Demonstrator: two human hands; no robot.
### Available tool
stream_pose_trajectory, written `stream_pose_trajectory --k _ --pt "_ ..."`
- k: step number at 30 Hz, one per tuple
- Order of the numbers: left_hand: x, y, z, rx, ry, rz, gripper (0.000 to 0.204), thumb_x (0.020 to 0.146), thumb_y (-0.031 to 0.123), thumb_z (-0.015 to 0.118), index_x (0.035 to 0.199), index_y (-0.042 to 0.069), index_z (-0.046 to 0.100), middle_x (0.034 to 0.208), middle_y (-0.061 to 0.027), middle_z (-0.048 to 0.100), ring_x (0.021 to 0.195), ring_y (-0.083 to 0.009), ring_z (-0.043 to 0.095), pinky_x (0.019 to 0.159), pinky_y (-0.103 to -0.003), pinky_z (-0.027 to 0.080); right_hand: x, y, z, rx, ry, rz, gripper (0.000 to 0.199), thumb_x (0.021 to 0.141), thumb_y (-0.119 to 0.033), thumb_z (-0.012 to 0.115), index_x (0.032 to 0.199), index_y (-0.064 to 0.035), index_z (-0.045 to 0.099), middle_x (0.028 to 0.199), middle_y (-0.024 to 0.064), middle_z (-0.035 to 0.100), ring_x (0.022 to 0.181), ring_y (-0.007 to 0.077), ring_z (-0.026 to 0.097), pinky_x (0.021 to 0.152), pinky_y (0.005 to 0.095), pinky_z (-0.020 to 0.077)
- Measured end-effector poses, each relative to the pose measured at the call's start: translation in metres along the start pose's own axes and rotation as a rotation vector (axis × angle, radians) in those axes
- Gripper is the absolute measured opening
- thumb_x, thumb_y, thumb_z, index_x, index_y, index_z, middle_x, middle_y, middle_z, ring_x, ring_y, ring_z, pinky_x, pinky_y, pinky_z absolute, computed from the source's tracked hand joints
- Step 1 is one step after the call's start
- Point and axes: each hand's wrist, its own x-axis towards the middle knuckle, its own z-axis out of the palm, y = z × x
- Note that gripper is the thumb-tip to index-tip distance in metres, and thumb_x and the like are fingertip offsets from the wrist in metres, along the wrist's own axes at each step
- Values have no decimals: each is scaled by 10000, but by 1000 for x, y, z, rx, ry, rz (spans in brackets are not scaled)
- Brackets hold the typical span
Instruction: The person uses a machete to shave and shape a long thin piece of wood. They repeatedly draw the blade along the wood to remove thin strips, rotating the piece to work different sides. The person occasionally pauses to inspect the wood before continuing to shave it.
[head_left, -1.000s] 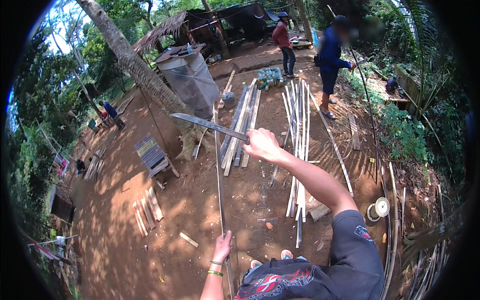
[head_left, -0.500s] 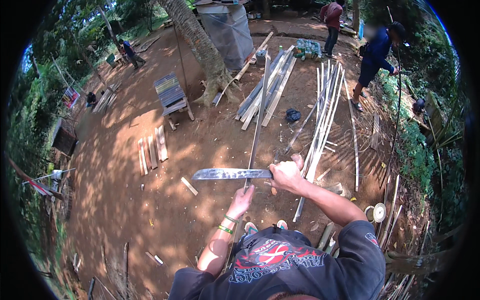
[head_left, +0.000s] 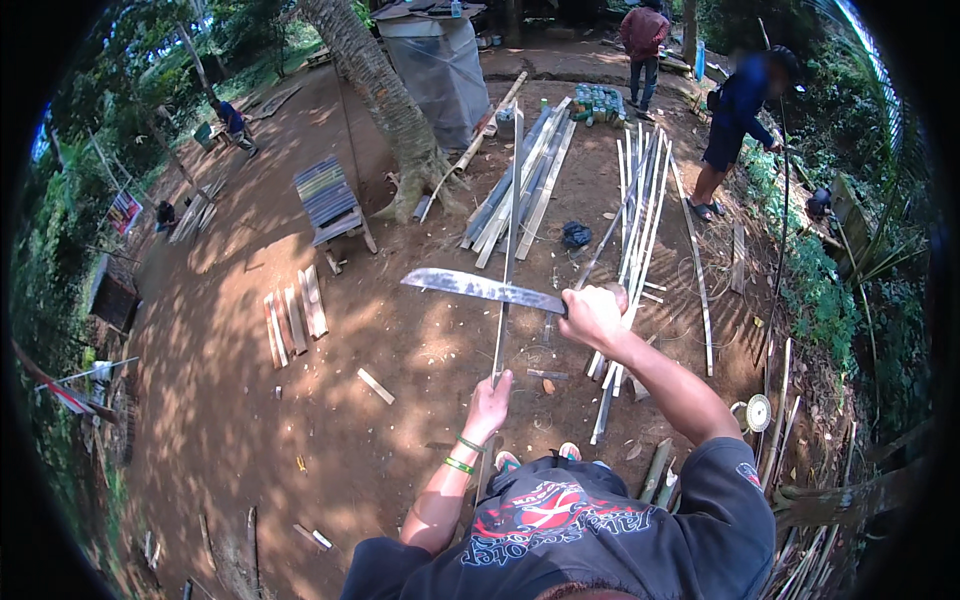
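Outdoor yard, bare red-brown dirt, dappled sun and tree shade. Palm trunk leaning at top centre, tarp-covered stack just behind it. Slatted chair left of trunk. Planks laid in fan on ground right of trunk; pale bamboo strips beside them. Short boards in row at left. Greenery along left and right edges. Two people standing at top right, another far left.
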Motion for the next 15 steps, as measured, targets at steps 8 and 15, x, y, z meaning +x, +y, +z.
stream_pose_trajectory --k 8,15 --pt "7 11 -18 -30 -28 82 486 1020 387 501 668 55 460 539 22 401 532 -91 394 491 -354 335 -17 -33 -8 -23 -165 -122 192 753 -223 621 748 -39 676 625 215 648 589 385 679 618 501 553" --pt "5 10 -21 53 -64 78 450 1025 356 491 759 -6 523 591 -165 459 554 -246 442 570 -441 394 78 27 -62 -133 -29 89 201 741 -208 634 790 -29 711 692 210 676 676 365 700 689 469 572"
